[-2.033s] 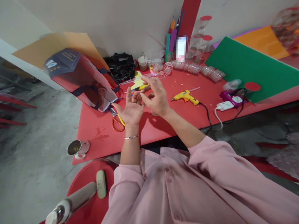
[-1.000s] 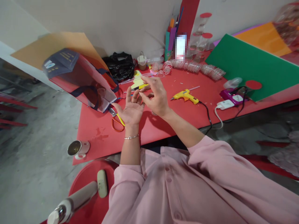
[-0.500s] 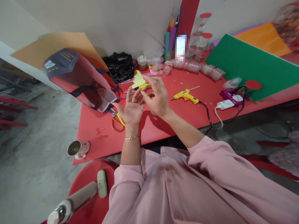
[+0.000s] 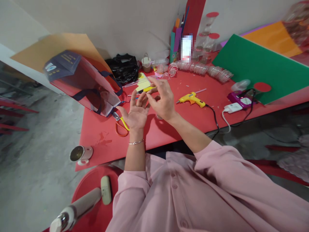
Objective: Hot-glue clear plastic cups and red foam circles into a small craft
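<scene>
My left hand (image 4: 137,114) is held palm up over the table with its fingers spread and slightly curled. My right hand (image 4: 162,100) meets its fingertips, thumb and a finger pinched together there. Anything in that pinch is too small or hidden to make out. Below and left of my left hand lie scissors (image 4: 122,126) with one orange and one yellow handle. Behind my fingers are yellow paper pieces (image 4: 144,84). A yellow glue gun (image 4: 192,99) rests to the right of my right hand. A small clear round piece (image 4: 158,117) sits beneath my right hand.
A paper bag (image 4: 89,87) and black plastic bag (image 4: 124,67) stand left on the red table (image 4: 96,129). Clear plastic cups (image 4: 205,70) line the back. A green board (image 4: 260,71) leans right, near a purple power strip (image 4: 245,100). A mug (image 4: 82,154) stands at the front-left corner.
Almost nothing differs. Both hands keep their place and pose, with only a tiny shift in the fingers of my right hand and in the view.
</scene>
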A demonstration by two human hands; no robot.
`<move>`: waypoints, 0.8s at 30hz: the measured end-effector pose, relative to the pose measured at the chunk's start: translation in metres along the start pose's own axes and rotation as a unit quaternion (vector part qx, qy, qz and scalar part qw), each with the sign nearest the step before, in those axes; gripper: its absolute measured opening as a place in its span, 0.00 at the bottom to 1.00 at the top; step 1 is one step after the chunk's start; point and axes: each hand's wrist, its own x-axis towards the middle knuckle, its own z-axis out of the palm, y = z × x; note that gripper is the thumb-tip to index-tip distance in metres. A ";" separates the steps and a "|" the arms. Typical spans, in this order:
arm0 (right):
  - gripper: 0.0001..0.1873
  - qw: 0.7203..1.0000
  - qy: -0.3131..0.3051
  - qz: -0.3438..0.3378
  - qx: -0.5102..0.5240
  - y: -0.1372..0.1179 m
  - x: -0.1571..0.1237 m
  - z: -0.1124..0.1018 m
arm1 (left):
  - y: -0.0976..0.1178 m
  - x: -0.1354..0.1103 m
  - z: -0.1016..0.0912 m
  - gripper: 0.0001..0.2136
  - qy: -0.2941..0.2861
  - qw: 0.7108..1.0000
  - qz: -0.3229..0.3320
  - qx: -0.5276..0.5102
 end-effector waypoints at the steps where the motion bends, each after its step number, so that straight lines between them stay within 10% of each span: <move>1: 0.36 1.000 0.004 -0.004 -0.005 0.000 0.000 0.000 | 0.000 0.000 0.000 0.39 -0.002 1.000 0.001 -0.003; 17: 0.30 0.998 0.065 0.008 0.016 -0.006 -0.014 -0.011 | 0.002 0.001 0.000 0.38 -0.001 1.000 0.007 -0.010; 24: 0.26 0.996 -0.077 -0.004 0.045 -0.017 -0.077 -0.027 | 0.008 -0.002 0.010 0.37 0.001 1.000 0.012 -0.021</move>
